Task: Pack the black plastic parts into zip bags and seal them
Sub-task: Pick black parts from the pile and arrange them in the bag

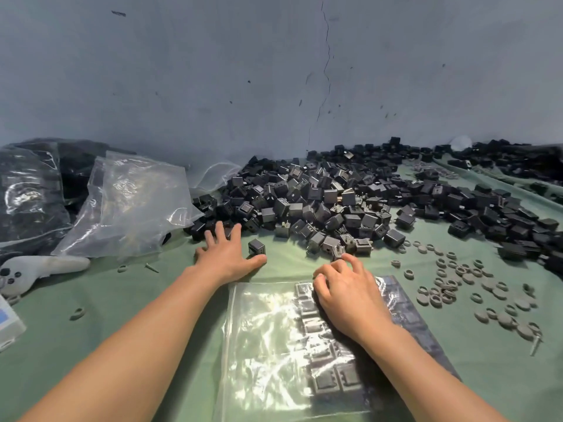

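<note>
- Middle left of the frame: a heap of empty zip bags (131,202) lies slack on the table (122,315), touching the left edge of the pile of black parts (320,202); a careless sweep of the forearm could drag the film over the parts or push the bags out of easy reach.
- Left of centre: the left hand (228,254) lies flat on the table, its grip apart, fingers spread with their tips at the pile's near edge; a lone part (256,247) stands just beside the thumb; raking with an open palm could scatter the cubes across the cloth rather than gather them.
- Lower centre: the zip bag (265,345) lies flat, with rows of parts (323,327) lined up along its right half and its left half unfilled; a nudge or early lift could let the rows slide and jumble; a part left across the mouth would likely stop the seal closing.
- Right of centre: the right hand (344,290) rests on the bag's far end, fingers curled; whether its grip is clamped on a part or only pressing the film, I cannot tell.
- Right: grey rings and caps (457,287) lie loose near the bag; one could be swept inside with the black parts.
</note>
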The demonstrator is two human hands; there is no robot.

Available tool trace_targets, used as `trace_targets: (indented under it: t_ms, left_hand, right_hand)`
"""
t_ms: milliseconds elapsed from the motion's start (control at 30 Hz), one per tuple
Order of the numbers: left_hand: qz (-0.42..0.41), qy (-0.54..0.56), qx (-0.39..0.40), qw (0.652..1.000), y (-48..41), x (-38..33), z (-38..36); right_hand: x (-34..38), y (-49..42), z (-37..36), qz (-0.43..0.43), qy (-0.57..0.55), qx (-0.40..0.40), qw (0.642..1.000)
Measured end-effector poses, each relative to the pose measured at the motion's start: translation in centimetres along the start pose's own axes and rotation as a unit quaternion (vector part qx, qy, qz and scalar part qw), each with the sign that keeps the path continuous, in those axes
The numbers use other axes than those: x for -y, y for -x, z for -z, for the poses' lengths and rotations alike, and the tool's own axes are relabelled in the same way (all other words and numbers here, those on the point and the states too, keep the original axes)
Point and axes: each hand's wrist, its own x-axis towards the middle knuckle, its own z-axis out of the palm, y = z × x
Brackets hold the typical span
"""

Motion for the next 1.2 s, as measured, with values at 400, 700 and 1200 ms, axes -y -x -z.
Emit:
trace_targets:
  t_ms: [400, 700, 1200]
  left_hand:
    - [0.024, 0.021, -0.085, 0.996, -4.4, 2.0, 0.6]
    - [0.051, 0.006, -0.079, 0.995, -6.4, 4.1, 0.9]
    - [-0.063, -0.074, -0.206, 0.974, -4.4, 3.8, -1.3]
  right_hand:
    - [0.1, 0.1, 0.2, -0.002, -0.004, -0.003, 1.000]
    - [0.1, -0.2, 0.2, -0.001, -0.013, -0.004, 1.000]
    - [0.1, 0.0, 0.3, -0.011, -0.011, 0.003, 1.000]
